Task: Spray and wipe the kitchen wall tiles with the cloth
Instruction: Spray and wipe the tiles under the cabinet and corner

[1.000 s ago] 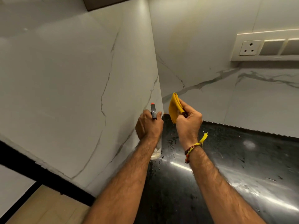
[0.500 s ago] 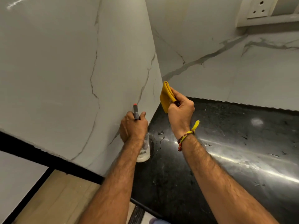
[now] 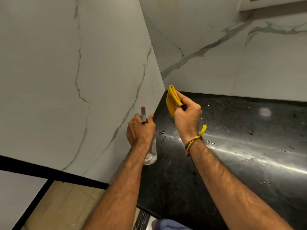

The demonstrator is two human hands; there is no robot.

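My left hand (image 3: 140,130) grips a clear spray bottle (image 3: 150,155) by its neck; the black nozzle with a red tip points up toward the left wall tiles (image 3: 66,72). My right hand (image 3: 186,116) pinches a folded yellow cloth (image 3: 172,100), held upright near the corner where the left wall meets the back wall tiles (image 3: 216,60), just above the counter. Most of the bottle is hidden behind my left hand and wrist.
A glossy black stone counter (image 3: 240,146) with scattered water drops runs along the back wall. The left wall ends in a black edge strip (image 3: 49,174), with wooden floor (image 3: 63,205) below it. A switch panel's lower edge (image 3: 272,5) shows at the top right.
The view has tilted down, so the switch panel has nearly left the frame. Both hands keep their grips; the cloth now sits lower, closer to the wall corner at counter level.
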